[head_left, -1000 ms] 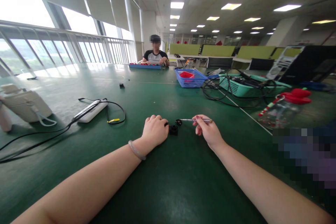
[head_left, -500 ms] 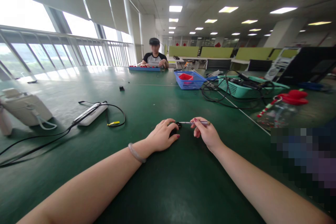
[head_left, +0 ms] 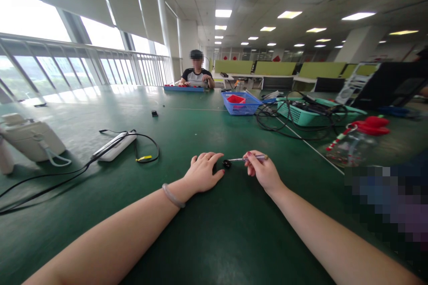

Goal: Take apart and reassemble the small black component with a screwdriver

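Note:
On the green table [head_left: 217, 240], a small round black part [head_left: 227, 164] lies between my two hands; its kind is too small to make out. My left hand [head_left: 203, 173], with a bangle at the wrist, rests just left of it. Its fingers are spread, with a gap between them and the part. Pinched in my right hand [head_left: 262, 169] is a slim screwdriver [head_left: 238, 159] with a thin metal shaft and a pale handle. Its tip points left and meets the black part, or hovers right at it.
A white power bank-like box [head_left: 117, 146] with black cables lies left, near a beige bag [head_left: 33, 138]. Blue [head_left: 242, 106] and green baskets [head_left: 304, 116] with cables stand beyond my right hand. A red-lidded jar [head_left: 357, 142] is at right. Another person [head_left: 197, 75] sits opposite.
My left hand has let go of the black part and opened, drawing slightly left. The part now shows fully on the table. The screwdriver's tip has dipped a little.

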Demonstrator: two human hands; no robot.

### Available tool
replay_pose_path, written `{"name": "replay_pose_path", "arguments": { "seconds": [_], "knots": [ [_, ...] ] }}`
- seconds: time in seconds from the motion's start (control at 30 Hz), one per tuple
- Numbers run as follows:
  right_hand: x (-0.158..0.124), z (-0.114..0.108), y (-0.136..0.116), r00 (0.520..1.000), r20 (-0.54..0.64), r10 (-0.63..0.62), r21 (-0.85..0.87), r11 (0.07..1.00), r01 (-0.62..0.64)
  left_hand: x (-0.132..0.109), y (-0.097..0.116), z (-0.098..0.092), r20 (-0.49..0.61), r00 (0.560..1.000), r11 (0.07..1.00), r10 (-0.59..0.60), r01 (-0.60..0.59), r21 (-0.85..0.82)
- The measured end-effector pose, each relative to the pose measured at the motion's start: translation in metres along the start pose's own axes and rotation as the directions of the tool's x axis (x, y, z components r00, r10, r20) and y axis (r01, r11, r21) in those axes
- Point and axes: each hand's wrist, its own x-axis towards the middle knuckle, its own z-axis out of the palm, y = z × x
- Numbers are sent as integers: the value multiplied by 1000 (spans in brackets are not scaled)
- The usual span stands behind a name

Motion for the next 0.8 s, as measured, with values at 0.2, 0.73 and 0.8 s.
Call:
{"name": "replay_pose_path", "arguments": {
  "seconds": [0.2,0.73,0.8],
  "knots": [
    [-2,2,-7,1000,-19,7,207,978,-3,1,0,0,41,992,993,115,-115,-17],
    [18,-6,15,983,-137,121,381,923,-60,-3,11,-6,95,950,953,299,-292,-84],
    [19,-7,16,983,-142,119,386,921,-56,-5,15,-6,105,933,938,344,-337,-77]
  ]
}}
